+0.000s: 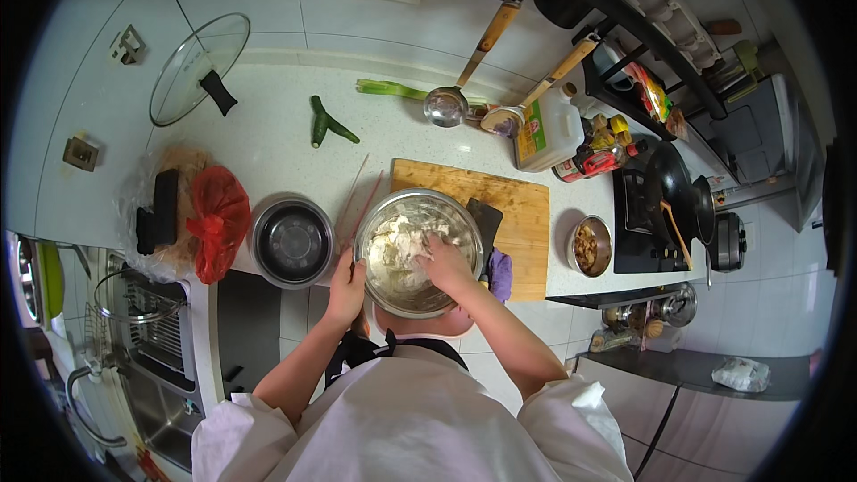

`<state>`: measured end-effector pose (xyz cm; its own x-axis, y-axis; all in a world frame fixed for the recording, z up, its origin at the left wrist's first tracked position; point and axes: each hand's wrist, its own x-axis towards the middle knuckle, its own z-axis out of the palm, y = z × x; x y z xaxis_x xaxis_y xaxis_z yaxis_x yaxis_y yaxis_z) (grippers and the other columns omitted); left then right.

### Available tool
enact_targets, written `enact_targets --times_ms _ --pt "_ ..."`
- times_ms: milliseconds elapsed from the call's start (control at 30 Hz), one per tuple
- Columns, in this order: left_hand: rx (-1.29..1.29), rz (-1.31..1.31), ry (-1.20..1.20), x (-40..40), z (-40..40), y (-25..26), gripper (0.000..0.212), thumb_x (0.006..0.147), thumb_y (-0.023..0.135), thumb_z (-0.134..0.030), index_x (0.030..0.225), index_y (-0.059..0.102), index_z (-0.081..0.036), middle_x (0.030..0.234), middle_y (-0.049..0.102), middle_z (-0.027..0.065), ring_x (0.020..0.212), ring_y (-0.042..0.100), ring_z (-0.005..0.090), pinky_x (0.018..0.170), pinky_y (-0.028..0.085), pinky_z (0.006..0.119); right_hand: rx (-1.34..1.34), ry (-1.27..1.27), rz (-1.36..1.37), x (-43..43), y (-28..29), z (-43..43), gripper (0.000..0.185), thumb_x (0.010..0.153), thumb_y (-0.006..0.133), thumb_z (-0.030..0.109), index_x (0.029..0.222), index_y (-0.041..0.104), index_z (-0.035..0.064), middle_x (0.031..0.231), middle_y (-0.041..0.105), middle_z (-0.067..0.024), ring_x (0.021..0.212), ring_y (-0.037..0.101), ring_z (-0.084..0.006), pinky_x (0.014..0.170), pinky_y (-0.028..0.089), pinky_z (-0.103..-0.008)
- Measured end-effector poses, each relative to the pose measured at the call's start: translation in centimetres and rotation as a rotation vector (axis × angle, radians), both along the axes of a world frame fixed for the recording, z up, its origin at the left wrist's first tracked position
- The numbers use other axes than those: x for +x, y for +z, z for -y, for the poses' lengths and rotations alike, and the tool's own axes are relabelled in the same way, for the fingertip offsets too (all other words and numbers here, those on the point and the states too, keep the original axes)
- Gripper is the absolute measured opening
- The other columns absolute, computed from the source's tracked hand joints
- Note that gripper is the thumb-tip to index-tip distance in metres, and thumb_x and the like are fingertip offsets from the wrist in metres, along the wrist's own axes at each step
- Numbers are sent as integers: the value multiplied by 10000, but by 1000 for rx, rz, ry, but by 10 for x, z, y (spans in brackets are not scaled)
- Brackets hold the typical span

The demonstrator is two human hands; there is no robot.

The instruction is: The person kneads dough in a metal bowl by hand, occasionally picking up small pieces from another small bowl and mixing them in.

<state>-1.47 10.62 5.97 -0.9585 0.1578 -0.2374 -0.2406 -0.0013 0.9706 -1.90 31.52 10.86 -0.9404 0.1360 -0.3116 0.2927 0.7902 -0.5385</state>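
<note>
A stainless steel mixing bowl [420, 304] stands at the counter's front edge, partly over a wooden cutting board [525, 234]. Pale, shaggy dough [395, 248] with loose flour lies in it. My left hand [347, 288] grips the bowl's left rim. Inside the bowl, my right hand [442, 264] has its fingers in the dough; the fingertips are partly hidden. A pair of chopsticks [365, 204] lies just left of the bowl. Under its right side, a dark cleaver blade [487, 217] and a purple cloth [499, 274] rest on the board.
Left are a steel pot [293, 241] and a red plastic bag [219, 224]. Behind lie green cucumbers [325, 124]. Two ladles [446, 106] hang near an oil jug [552, 130]. To the right, a small bowl of brown food pieces [589, 248] stands beside the stove with a wok [666, 181].
</note>
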Motion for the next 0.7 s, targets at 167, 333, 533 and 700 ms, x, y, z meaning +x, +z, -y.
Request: enact_targets --times_ms 167,333,533,700 --pt "-47 -6 16 2 2 -1 339 970 459 -112 1282 468 20 1166 561 134 1078 506 185 964 375 295 406 240 -78 -6 20 20 339 810 585 167 1140 627 103 1192 577 -131 1154 523 -321 910 462 -427" --pt "-14 21 -10 -1 2 0 345 966 465 -114 1287 467 13 1163 568 141 1076 513 189 960 381 302 297 442 -180 -32 -16 48 290 775 552 87 1047 649 70 1103 611 -111 1073 540 -296 1001 381 -407" --pt "-102 6 -38 -2 2 6 352 979 448 -106 1312 465 7 1223 547 103 1118 485 159 986 363 287 218 791 -110 -11 -45 45 184 712 593 85 855 706 55 932 652 -107 1034 561 -262 1012 371 -385" --pt "-96 -19 -29 0 4 -3 350 978 455 -104 1310 467 5 1214 552 101 1118 486 158 985 364 283 309 902 0 12 -5 22 145 679 616 93 782 717 74 889 671 -95 1025 572 -251 1007 378 -384"
